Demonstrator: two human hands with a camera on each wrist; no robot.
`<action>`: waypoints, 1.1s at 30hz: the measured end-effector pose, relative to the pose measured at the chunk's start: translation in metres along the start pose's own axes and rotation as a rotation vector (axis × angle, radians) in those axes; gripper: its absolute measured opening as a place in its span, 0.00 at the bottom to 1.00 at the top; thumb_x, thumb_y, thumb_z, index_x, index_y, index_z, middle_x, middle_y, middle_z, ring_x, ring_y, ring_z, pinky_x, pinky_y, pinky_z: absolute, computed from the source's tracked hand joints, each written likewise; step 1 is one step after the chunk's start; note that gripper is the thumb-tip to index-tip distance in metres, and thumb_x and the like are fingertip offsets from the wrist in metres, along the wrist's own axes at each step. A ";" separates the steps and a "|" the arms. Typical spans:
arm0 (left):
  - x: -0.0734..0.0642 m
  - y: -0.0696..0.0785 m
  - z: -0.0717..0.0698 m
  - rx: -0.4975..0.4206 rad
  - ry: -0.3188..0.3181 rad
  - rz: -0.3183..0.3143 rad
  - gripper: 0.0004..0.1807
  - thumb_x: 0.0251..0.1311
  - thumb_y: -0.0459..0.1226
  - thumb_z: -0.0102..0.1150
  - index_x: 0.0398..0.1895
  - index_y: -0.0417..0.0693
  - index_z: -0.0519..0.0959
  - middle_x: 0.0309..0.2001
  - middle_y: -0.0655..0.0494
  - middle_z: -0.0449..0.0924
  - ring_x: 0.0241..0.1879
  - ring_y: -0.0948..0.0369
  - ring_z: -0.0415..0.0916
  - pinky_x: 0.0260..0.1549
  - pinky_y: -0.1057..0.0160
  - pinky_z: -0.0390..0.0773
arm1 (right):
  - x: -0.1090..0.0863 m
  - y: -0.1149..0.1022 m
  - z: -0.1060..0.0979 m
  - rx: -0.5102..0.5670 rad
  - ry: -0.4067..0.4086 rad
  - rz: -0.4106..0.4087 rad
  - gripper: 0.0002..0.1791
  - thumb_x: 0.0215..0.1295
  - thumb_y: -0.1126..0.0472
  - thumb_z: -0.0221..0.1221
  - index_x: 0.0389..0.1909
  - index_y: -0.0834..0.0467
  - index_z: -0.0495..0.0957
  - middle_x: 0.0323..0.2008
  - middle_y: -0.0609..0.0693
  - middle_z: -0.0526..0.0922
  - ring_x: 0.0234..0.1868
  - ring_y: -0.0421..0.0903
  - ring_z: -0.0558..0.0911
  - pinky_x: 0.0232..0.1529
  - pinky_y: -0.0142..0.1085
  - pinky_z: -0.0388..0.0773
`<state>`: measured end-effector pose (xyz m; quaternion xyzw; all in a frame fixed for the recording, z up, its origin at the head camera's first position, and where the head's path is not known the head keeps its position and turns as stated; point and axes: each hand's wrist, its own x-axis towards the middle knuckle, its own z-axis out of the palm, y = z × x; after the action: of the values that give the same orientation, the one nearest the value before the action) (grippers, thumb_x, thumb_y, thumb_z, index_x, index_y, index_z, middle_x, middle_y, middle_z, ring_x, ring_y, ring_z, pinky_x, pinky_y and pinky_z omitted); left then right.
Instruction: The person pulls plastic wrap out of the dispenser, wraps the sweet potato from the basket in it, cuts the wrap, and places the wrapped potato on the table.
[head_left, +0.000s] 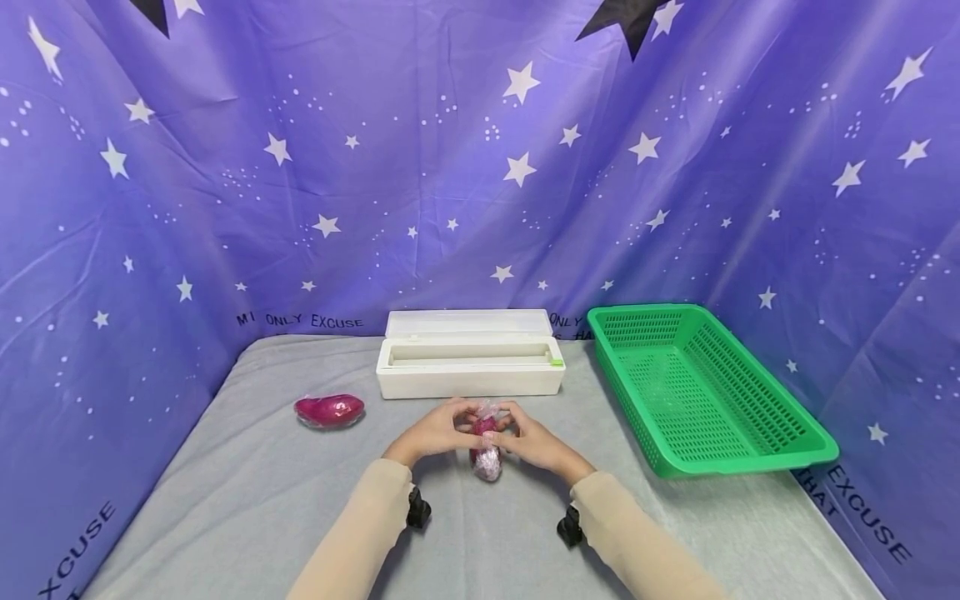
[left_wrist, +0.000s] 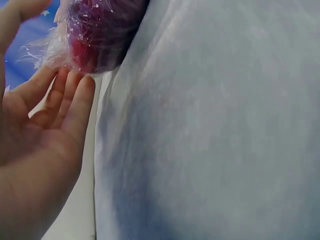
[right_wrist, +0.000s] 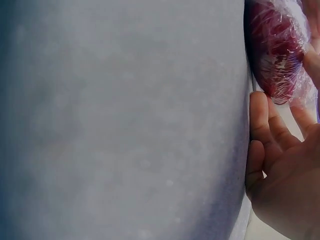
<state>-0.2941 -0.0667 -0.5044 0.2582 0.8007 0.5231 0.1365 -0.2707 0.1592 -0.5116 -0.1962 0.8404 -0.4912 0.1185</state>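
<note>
A purple-red sweet potato (head_left: 486, 442) in clear cling film lies on the grey cloth in front of me, end towards me. My left hand (head_left: 444, 429) holds it from the left, thumb on top and fingers curved at its far end. From the opposite side my right hand (head_left: 528, 437) holds it the same way, the two thumbs close together. Loose, crumpled film (left_wrist: 52, 47) bunches at the far end near the left fingertips. In the right wrist view, the wrapped sweet potato (right_wrist: 280, 55) shows creased, shiny film, with fingertips right at its end.
Behind the hands stands a white cling film box (head_left: 471, 382), its lid raised and a green slider (head_left: 557, 362) at the right. Another wrapped sweet potato (head_left: 330, 411) lies to the left. A green plastic basket (head_left: 645, 437) stands at the right. A purple star-patterned curtain (head_left: 450, 167) encloses the table.
</note>
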 end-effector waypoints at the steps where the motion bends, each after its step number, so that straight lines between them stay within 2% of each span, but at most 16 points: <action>1: -0.001 0.000 0.000 -0.006 -0.018 -0.005 0.36 0.53 0.42 0.76 0.64 0.42 0.74 0.56 0.50 0.74 0.57 0.54 0.75 0.59 0.57 0.74 | 0.000 0.000 0.000 -0.001 0.005 -0.006 0.25 0.73 0.52 0.59 0.66 0.54 0.65 0.48 0.56 0.78 0.37 0.46 0.77 0.34 0.39 0.77; 4: -0.002 -0.003 -0.001 -0.031 -0.046 0.010 0.37 0.51 0.38 0.77 0.64 0.40 0.71 0.57 0.49 0.74 0.59 0.52 0.74 0.60 0.57 0.73 | 0.000 0.002 0.001 0.009 0.017 -0.014 0.25 0.73 0.54 0.60 0.65 0.56 0.64 0.47 0.57 0.78 0.35 0.46 0.76 0.33 0.39 0.76; 9: 0.000 -0.009 0.000 -0.056 -0.066 0.050 0.34 0.52 0.35 0.76 0.62 0.37 0.72 0.56 0.47 0.74 0.57 0.51 0.74 0.61 0.55 0.73 | 0.000 0.003 0.002 0.011 0.023 0.000 0.25 0.72 0.54 0.60 0.62 0.58 0.64 0.47 0.56 0.77 0.35 0.46 0.74 0.32 0.39 0.75; 12: 0.001 -0.012 0.000 -0.079 -0.081 0.059 0.32 0.54 0.33 0.75 0.61 0.37 0.72 0.55 0.46 0.74 0.56 0.51 0.73 0.61 0.53 0.72 | 0.001 0.003 0.002 0.016 0.020 -0.018 0.23 0.72 0.55 0.60 0.60 0.60 0.65 0.43 0.55 0.76 0.35 0.45 0.72 0.33 0.36 0.72; 16: 0.003 -0.013 0.000 -0.095 -0.102 0.042 0.28 0.55 0.33 0.74 0.58 0.39 0.74 0.53 0.48 0.74 0.55 0.54 0.74 0.61 0.55 0.72 | 0.002 0.003 0.001 0.078 -0.004 -0.052 0.20 0.72 0.59 0.59 0.56 0.64 0.66 0.37 0.53 0.75 0.32 0.43 0.70 0.31 0.32 0.68; 20: 0.004 -0.012 -0.001 -0.098 -0.116 0.020 0.23 0.56 0.34 0.74 0.53 0.41 0.76 0.50 0.50 0.74 0.52 0.57 0.74 0.59 0.57 0.73 | 0.004 0.004 0.001 0.132 -0.035 -0.051 0.17 0.73 0.61 0.59 0.53 0.67 0.68 0.33 0.49 0.74 0.29 0.40 0.69 0.28 0.29 0.67; 26: 0.004 -0.010 -0.001 -0.046 -0.118 -0.002 0.15 0.58 0.37 0.73 0.44 0.44 0.79 0.50 0.52 0.69 0.51 0.59 0.70 0.59 0.57 0.73 | 0.004 0.004 0.002 0.138 -0.049 -0.037 0.14 0.73 0.61 0.58 0.51 0.67 0.72 0.30 0.48 0.75 0.28 0.41 0.69 0.27 0.29 0.67; 30: 0.004 -0.009 -0.001 -0.019 -0.110 0.009 0.13 0.58 0.38 0.73 0.42 0.45 0.80 0.49 0.52 0.69 0.52 0.58 0.69 0.60 0.54 0.72 | 0.004 0.004 0.001 0.117 -0.053 -0.038 0.13 0.74 0.60 0.58 0.50 0.65 0.74 0.29 0.51 0.75 0.27 0.42 0.69 0.26 0.28 0.67; 33: 0.004 -0.008 -0.002 0.036 -0.107 0.024 0.11 0.58 0.39 0.73 0.39 0.47 0.81 0.47 0.54 0.71 0.50 0.58 0.69 0.56 0.54 0.72 | 0.004 0.003 0.000 0.111 -0.074 -0.042 0.12 0.75 0.59 0.57 0.48 0.64 0.76 0.26 0.50 0.74 0.25 0.40 0.69 0.26 0.28 0.66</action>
<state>-0.3007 -0.0685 -0.5110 0.2976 0.7985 0.4955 0.1682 -0.2753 0.1585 -0.5147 -0.2248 0.8026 -0.5318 0.1497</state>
